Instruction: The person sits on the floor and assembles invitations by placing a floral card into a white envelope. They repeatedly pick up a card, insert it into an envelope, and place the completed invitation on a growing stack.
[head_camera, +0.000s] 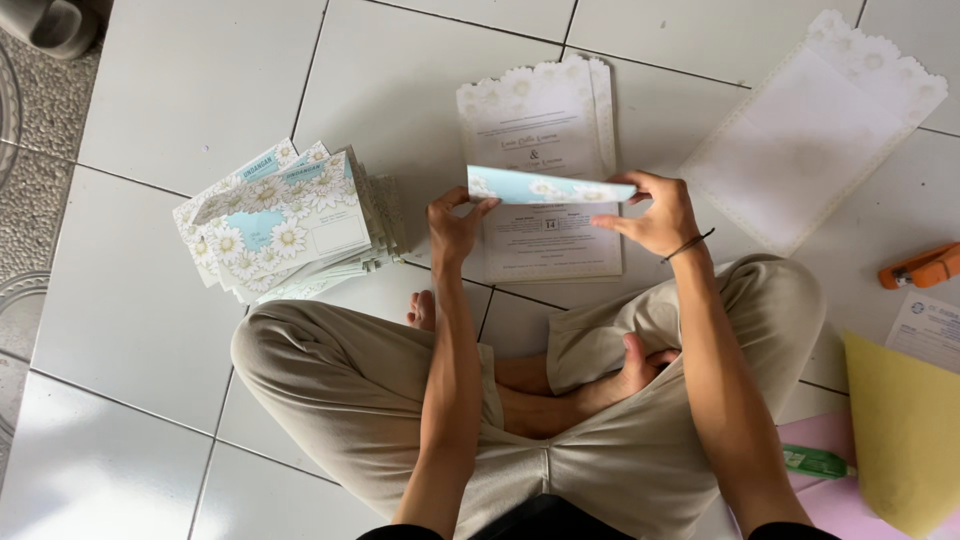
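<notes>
I sit cross-legged on a white tiled floor. Both hands hold a light blue envelope with white daisies (548, 187) edge-on above a stack of white printed cards with scalloped flower tops (540, 120). My left hand (455, 228) pinches the envelope's left end. My right hand (655, 212) grips its right end, a dark band on that wrist. The envelope hides the middle of the top card.
A fanned pile of daisy envelopes (285, 222) lies to my left. A lace-edged white sheet (815, 125) lies at the upper right. An orange stapler (920, 267), yellow paper (905, 430), pink paper (820, 495) and a green tube (815, 462) are at the right.
</notes>
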